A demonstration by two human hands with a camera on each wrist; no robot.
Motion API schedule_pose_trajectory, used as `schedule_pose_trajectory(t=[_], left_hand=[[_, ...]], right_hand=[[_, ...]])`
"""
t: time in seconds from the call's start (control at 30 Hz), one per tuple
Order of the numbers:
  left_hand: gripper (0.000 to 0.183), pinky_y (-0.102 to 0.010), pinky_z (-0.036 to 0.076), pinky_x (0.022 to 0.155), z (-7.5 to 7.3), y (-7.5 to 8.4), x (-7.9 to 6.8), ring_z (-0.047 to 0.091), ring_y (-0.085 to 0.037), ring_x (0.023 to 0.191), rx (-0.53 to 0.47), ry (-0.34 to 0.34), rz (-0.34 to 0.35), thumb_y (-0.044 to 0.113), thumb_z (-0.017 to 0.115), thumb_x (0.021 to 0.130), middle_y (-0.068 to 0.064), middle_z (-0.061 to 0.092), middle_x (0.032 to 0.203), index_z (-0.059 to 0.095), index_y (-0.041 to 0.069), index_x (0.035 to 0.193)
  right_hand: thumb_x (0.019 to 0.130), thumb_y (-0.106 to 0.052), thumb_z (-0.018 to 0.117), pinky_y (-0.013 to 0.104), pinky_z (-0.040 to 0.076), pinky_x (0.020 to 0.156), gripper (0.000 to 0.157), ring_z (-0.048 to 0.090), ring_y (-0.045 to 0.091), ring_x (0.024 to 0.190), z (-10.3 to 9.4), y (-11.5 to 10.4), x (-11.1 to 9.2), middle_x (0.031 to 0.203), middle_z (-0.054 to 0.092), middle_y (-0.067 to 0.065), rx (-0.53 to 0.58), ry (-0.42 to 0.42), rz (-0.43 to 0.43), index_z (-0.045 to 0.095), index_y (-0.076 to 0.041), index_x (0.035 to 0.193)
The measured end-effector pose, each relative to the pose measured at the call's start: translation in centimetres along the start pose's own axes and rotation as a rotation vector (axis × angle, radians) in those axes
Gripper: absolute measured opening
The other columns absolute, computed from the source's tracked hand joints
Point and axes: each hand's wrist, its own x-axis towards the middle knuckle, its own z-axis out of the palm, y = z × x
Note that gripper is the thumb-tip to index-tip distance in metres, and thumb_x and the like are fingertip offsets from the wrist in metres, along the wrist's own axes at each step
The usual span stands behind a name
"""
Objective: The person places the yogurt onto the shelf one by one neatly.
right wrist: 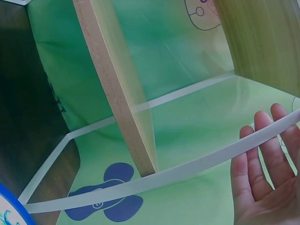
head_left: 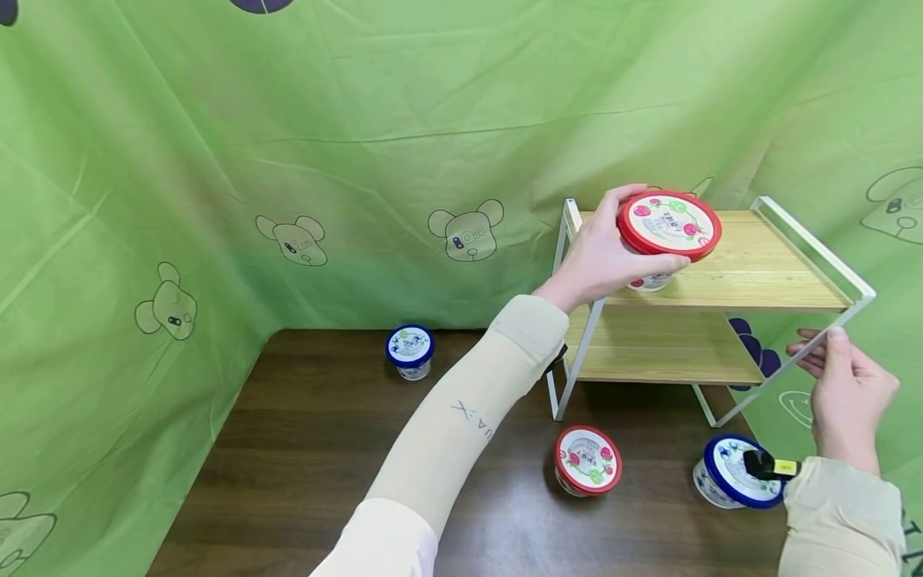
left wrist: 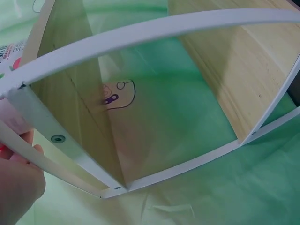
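My left hand (head_left: 598,252) grips a tub with a red lid (head_left: 671,223), berries printed on it, over the left part of the rack's upper board. Whether its base touches the board I cannot tell. In the left wrist view the hand (left wrist: 21,185) and part of the tub (left wrist: 10,58) show beyond the white frame. The two-tier shelf rack (head_left: 764,268) has pale wooden boards and white metal legs. My right hand (head_left: 854,393) holds its right front leg, thumb in front and fingers behind. In the right wrist view, these loosely bent fingers (right wrist: 269,150) pass behind the white bar (right wrist: 201,161).
A second red-lidded tub (head_left: 587,461) stands on the brown tabletop (head_left: 310,449) before the rack. One blue-lidded tub (head_left: 739,473) is near my right wrist, another (head_left: 410,351) farther back on the left. A green curtain (head_left: 375,160) hangs behind.
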Motion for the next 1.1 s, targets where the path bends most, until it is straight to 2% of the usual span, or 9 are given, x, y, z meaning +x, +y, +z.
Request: schedule_pose_trajectory(t=[0.13,0.27,0.5,0.7,0.93,1.1], left_hand=[[0.091,-0.012,0.045,0.086,-0.1,-0.1,0.0,0.048,0.006,0.108,-0.022,0.001,-0.022,0.027,0.094,0.073,0.016,0.049,0.126,0.036,0.022,0.143],[0.087,-0.013,0.046,0.084,-0.3,-0.2,0.2,0.048,0.006,0.108,0.002,-0.013,-0.029,0.031,0.092,0.075,0.017,0.05,0.124,0.041,0.024,0.144],[0.084,-0.015,0.042,0.085,-0.9,-0.6,0.4,0.041,0.008,0.108,0.155,-0.013,-0.012,0.043,0.089,0.077,0.017,0.045,0.126,0.049,0.029,0.15],[0.087,-0.015,0.042,0.085,-1.0,-0.4,0.5,0.041,0.008,0.108,0.186,-0.021,-0.023,0.045,0.088,0.077,0.016,0.046,0.125,0.047,0.028,0.152],[0.099,-0.015,0.043,0.089,-1.2,-0.5,0.3,0.042,0.006,0.117,0.16,-0.028,-0.069,0.045,0.089,0.076,0.02,0.046,0.133,0.036,0.028,0.158],[0.098,-0.018,0.042,0.095,-1.8,-0.7,-0.1,0.039,0.009,0.123,0.094,-0.001,-0.059,0.042,0.089,0.078,0.026,0.047,0.133,0.034,0.031,0.158]], right_hand=[[0.101,-0.024,0.067,0.019,0.054,0.075,0.032,0.072,0.015,0.077,-0.1,0.0,0.2,0.086,0.076,0.006,-0.015,0.008,0.005,0.074,0.006,0.111],[0.101,-0.024,0.067,0.019,0.054,0.075,0.033,0.072,0.015,0.077,-0.1,0.0,0.2,0.087,0.076,0.007,-0.02,0.013,0.007,0.074,0.006,0.111],[0.101,-0.023,0.067,0.02,0.054,0.074,0.032,0.072,0.015,0.076,0.0,0.0,0.1,0.087,0.076,0.008,-0.01,0.012,0.02,0.075,0.006,0.11],[0.101,-0.024,0.067,0.02,0.054,0.075,0.032,0.072,0.015,0.078,0.0,0.0,0.3,0.088,0.076,0.008,-0.021,0.012,0.015,0.074,0.006,0.111],[0.101,-0.023,0.067,0.019,0.054,0.075,0.031,0.072,0.014,0.078,0.1,-0.1,0.1,0.086,0.076,0.005,-0.017,0.006,0.017,0.075,0.005,0.11],[0.101,-0.024,0.067,0.019,0.054,0.076,0.031,0.072,0.014,0.078,0.1,-0.2,0.1,0.087,0.076,0.006,-0.008,0.016,0.035,0.074,0.005,0.111]])
